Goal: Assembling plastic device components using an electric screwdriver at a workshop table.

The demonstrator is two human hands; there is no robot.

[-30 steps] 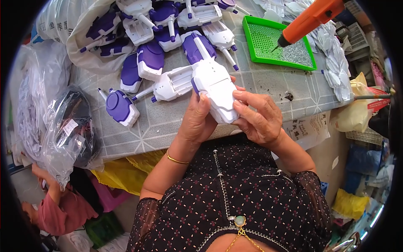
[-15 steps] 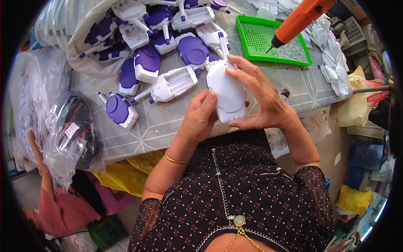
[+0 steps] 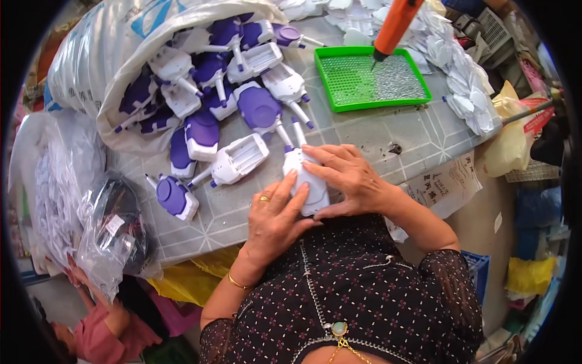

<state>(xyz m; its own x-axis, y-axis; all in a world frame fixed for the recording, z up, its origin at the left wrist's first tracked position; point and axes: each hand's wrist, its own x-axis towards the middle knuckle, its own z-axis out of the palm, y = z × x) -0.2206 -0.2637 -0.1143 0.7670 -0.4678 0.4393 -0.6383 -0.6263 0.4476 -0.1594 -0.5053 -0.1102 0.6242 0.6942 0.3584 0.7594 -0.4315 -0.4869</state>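
A white plastic housing point(image 3: 310, 195) with a short stem at its top lies at the table's near edge, its smooth white face up. My left hand point(image 3: 276, 212) grips it from the left, fingertips pressed on the face. From the other side my right hand point(image 3: 348, 179) holds it, fingers across the upper part and thumb at the lower end. Just beyond lie similar purple-and-white housings, such as one with a round purple cover point(image 3: 259, 108) and one with an open battery compartment point(image 3: 240, 159). A smaller purple-and-white piece point(image 3: 173, 197) rests farther left.
An orange power screwdriver point(image 3: 395, 27) hangs above a green tray point(image 3: 376, 107) of small metal screws. A white sack point(image 3: 115, 130) spills several housings at the back left. White plastic parts point(image 3: 451, 73) are heaped at the back right. Another person's sleeve point(image 3: 100, 333) shows at lower left.
The housing has come down and nearer, from raised in my hands to the table edge. My left hand has shifted its fingers onto its face. The whole view has shifted slightly.
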